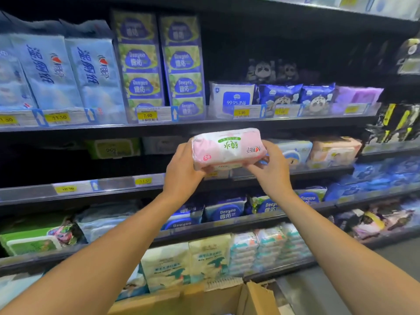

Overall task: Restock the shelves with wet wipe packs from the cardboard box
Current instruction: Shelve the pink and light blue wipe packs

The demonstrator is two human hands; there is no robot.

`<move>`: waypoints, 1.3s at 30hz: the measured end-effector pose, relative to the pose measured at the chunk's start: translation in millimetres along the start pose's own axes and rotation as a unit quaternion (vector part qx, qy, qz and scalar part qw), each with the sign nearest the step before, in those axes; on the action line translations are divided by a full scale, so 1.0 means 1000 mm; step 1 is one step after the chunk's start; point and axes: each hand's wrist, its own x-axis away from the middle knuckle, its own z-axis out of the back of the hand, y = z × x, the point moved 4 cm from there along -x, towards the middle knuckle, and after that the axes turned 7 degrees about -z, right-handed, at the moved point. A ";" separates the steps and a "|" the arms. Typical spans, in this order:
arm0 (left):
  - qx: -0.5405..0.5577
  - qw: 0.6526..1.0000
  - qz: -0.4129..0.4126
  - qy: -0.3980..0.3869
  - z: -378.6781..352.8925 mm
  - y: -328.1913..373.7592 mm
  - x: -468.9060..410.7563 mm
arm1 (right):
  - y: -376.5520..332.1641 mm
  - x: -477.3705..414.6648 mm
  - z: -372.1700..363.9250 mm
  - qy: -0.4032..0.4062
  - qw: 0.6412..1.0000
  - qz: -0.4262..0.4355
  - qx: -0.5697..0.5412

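A pink and white wet wipe pack (227, 147) with green print is held upside down in front of the second shelf (113, 185). My left hand (183, 171) grips its left end and my right hand (271, 169) grips its right end from below. The pack hovers just in front of a dark gap on that shelf, apart from the shelf's packs. The cardboard box (218, 298) stands open at the bottom of the view, below my arms; its contents are hidden.
Blue tissue packs (75, 71) and purple Deeyeo packs (181, 62) fill the top shelf. Peach and blue packs (327, 151) lie right of the gap, a green pack (113, 147) to its left. Lower shelves hold more wipes. Grey floor (386, 258) lies at the right.
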 end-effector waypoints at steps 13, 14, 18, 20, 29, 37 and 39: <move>-0.207 0.976 0.027 -0.053 -0.021 -0.026 -0.024 | 0.033 -0.014 -0.019 0.020 0.999 -0.024 0.038; -0.205 0.975 0.049 -0.071 -0.023 -0.027 -0.027 | 0.036 -0.017 -0.020 0.013 0.998 -0.041 0.051; -0.202 0.964 0.118 -0.127 -0.024 -0.027 -0.042 | 0.042 -0.029 -0.019 0.005 0.991 -0.104 0.077; -0.207 0.958 0.128 -0.149 -0.019 -0.028 -0.043 | 0.037 -0.028 -0.016 0.004 0.990 -0.104 0.094; -0.326 0.906 -0.175 -0.207 -0.033 -0.012 0.004 | 0.015 0.013 -0.041 -0.147 0.878 0.094 0.445; -0.310 0.893 -0.089 -0.315 -0.042 -0.002 -0.022 | 0.022 -0.009 -0.052 -0.231 0.849 -0.020 0.475; -0.308 0.886 -0.060 -0.343 -0.043 -0.003 -0.031 | 0.023 -0.016 -0.057 -0.242 0.843 -0.033 0.480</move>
